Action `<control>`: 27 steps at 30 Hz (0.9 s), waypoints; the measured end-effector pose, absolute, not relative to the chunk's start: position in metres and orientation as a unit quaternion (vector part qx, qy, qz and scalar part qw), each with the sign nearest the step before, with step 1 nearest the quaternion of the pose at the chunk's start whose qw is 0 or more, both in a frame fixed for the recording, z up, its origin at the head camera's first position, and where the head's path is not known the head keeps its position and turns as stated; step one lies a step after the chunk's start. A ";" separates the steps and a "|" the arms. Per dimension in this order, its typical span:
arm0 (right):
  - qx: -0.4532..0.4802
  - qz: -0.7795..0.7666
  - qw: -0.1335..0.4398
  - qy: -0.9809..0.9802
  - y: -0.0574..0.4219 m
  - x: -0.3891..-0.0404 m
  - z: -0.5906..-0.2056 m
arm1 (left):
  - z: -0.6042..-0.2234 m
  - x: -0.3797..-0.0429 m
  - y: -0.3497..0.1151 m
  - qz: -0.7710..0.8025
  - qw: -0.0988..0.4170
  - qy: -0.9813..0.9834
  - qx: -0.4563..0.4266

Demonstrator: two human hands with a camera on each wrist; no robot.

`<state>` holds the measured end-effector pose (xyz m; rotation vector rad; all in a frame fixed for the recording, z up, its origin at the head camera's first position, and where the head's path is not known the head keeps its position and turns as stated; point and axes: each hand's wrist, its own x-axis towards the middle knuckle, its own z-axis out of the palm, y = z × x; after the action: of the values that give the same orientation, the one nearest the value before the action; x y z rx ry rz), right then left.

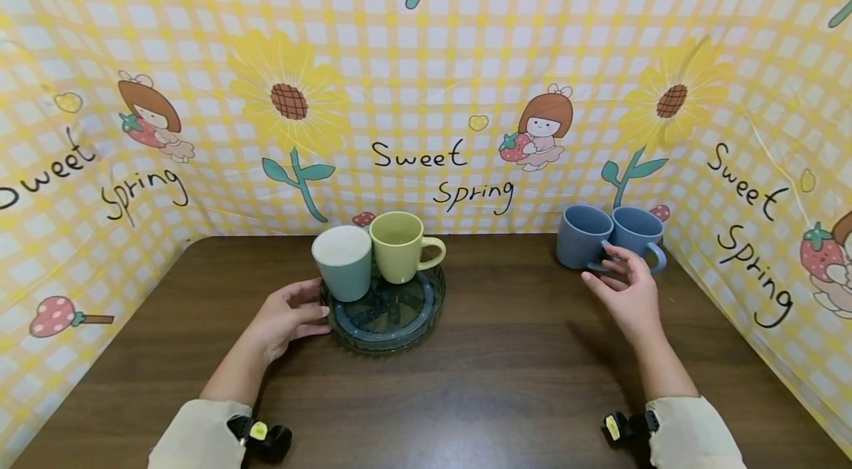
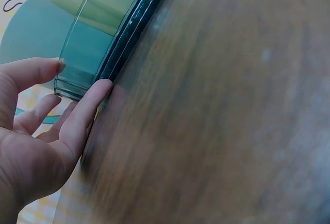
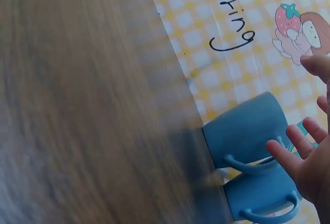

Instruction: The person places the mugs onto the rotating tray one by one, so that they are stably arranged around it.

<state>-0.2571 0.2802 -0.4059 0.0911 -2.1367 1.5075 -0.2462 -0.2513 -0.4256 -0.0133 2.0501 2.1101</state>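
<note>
In the head view, my left hand [image 1: 289,317] holds the left rim of a round dark glass tray [image 1: 389,343]. The left wrist view shows the thumb at the rim and fingers at the base of the tray [image 2: 129,33]. On the tray stand a teal cup [image 1: 346,269] with a white inside and a yellow-green mug [image 1: 397,251], its handle to the right. My right hand [image 1: 629,295], fingers spread, is in front of two blue mugs. One finger is close to the handle of the left blue mug [image 3: 247,128]; contact is unclear. The right blue mug [image 1: 635,225] stands beside it.
The brown wooden table [image 1: 479,351] ends at a yellow checked cloth backdrop [image 1: 466,69] at the back and sides. Both blue mugs stand near the back right, against this cloth. A stretch of table separates them from the tray.
</note>
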 end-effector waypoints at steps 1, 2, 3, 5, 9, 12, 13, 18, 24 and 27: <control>0.023 0.555 0.264 -0.788 0.281 -0.257 -0.407 | -0.425 -0.246 -0.251 0.714 0.099 0.693 -0.005; 0.012 0.553 0.270 -0.788 0.282 -0.258 -0.407 | -0.425 -0.246 -0.251 0.714 0.099 0.693 -0.006; 0.002 0.550 0.275 -0.788 0.283 -0.258 -0.408 | -0.425 -0.245 -0.251 0.714 0.099 0.693 -0.007; -0.016 0.544 0.282 -0.790 0.284 -0.259 -0.409 | -0.425 -0.245 -0.250 0.714 0.098 0.693 -0.007; -0.042 0.540 0.284 -0.791 0.287 -0.262 -0.410 | -0.425 -0.244 -0.249 0.715 0.094 0.692 -0.007; -0.060 0.539 0.280 -0.792 0.289 -0.264 -0.412 | -0.425 -0.244 -0.249 0.717 0.093 0.691 -0.007; -0.066 0.539 0.278 -0.793 0.290 -0.265 -0.413 | -0.425 -0.244 -0.249 0.717 0.093 0.690 -0.006; -0.090 0.534 0.263 -0.798 0.294 -0.268 -0.414 | -0.426 -0.244 -0.250 0.720 0.095 0.688 -0.005; -0.117 0.538 0.247 -0.797 0.298 -0.274 -0.418 | -0.426 -0.244 -0.250 0.720 0.094 0.687 -0.003; -0.126 0.549 0.251 -0.787 0.298 -0.278 -0.421 | -0.426 -0.244 -0.250 0.720 0.093 0.688 -0.002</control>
<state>-0.2784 0.2981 -0.4208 -0.3428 -2.1424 1.4952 -0.2439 -0.2499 -0.4265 -0.0058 2.0424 2.1364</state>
